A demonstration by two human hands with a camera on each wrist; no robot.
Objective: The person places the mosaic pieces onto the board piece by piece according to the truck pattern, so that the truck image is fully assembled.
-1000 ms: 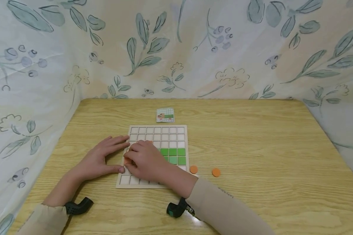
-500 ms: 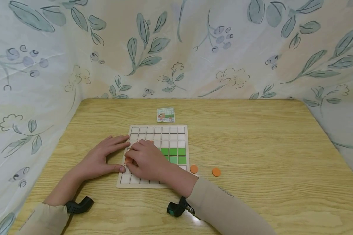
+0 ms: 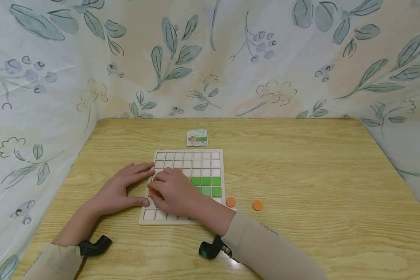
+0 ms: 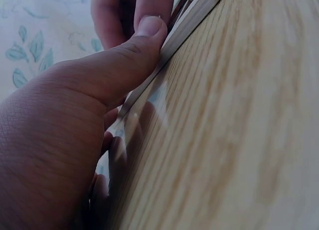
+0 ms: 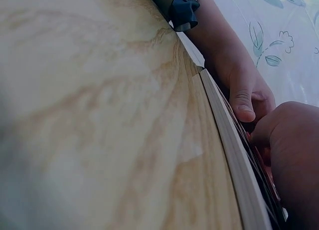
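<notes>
A wooden grid board (image 3: 185, 155) lies mid-table with a block of green tiles (image 3: 206, 186) at its right side. My left hand (image 3: 120, 188) lies flat beside the board, fingers straight over its left edge and thumb (image 4: 134, 45) pressed against the rim (image 4: 194, 15). My right hand (image 3: 175, 192) rests on the board, its curled fingers on an orange tile (image 3: 151, 192) in the leftmost column. Another orange tile (image 3: 177, 170) peeks out behind its knuckles. The right wrist view shows the board's edge (image 5: 234, 155) with both hands close together.
Two orange round discs (image 3: 230, 202) (image 3: 257, 205) lie on the table right of the board. A small pattern card (image 3: 197, 137) sits behind the board. Floral cloth walls enclose the wooden table (image 3: 318, 175) on three sides.
</notes>
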